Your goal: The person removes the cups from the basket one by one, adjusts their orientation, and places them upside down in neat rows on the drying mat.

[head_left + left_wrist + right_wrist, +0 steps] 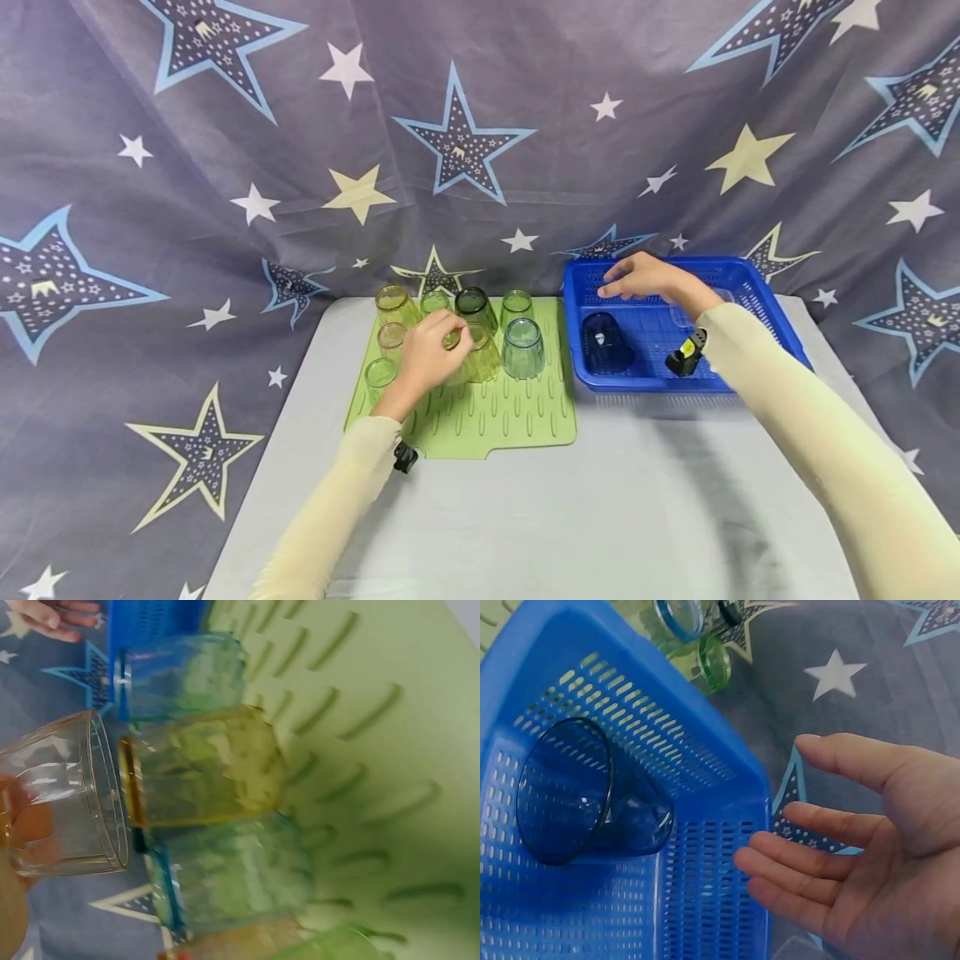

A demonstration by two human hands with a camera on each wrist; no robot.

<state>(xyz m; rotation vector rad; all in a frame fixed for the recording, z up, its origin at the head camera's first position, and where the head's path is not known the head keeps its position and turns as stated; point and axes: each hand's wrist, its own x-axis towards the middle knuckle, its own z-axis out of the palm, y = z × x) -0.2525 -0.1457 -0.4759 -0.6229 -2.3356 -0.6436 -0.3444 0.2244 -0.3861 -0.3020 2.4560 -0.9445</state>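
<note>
My left hand (pixel 435 350) grips a clear glass (pixel 67 795) above the green drying mat (pixel 525 425); in the head view the hand largely hides it. Close by on the mat stand upside-down glasses in rows, among them a yellow glass (pixel 483 362), a light blue glass (pixel 523 354) and a dark glass (pixel 476 307). My right hand (pixel 641 277), fingers spread and holding nothing, hovers over the blue basket (pixel 645 383). Inside the basket a dark blue glass (pixel 592 795) lies on its side, and a clear glass (pixel 681 315) shows partly behind the right wrist.
More glasses stand at the mat's left side: an amber glass (pixel 396 304), a pink glass (pixel 391 336) and a green glass (pixel 380 375). A star-patterned cloth (pixel 480 225) hangs behind the white table (pixel 570 517).
</note>
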